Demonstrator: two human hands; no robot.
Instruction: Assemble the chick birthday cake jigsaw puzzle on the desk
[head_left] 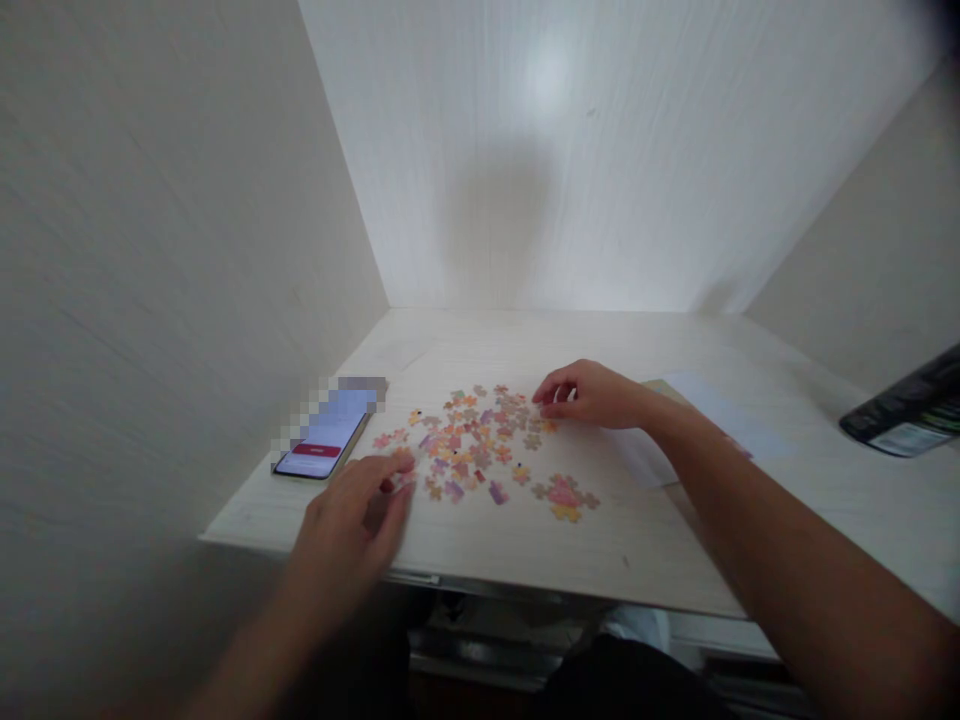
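Now the left hand [352, 515] hovers loosely open over scattered pastel cardboard puzzle pieces [480, 445] on the pale wooden desk [637, 540]; right hand [592, 393] curls, pinching one — best lifted singly, gently.

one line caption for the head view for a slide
Two hands, left and right, sort loose puzzle pieces beside a phone.

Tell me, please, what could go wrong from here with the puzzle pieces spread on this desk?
The left hand works right at the front edge of the desk, so a sweep could push nearby puzzle pieces off onto the floor. The phone lies close beside the pile and could get nudged. The right hand curls over the far pieces, with its forearm lying across loose paper, which might drag it into the pieces.
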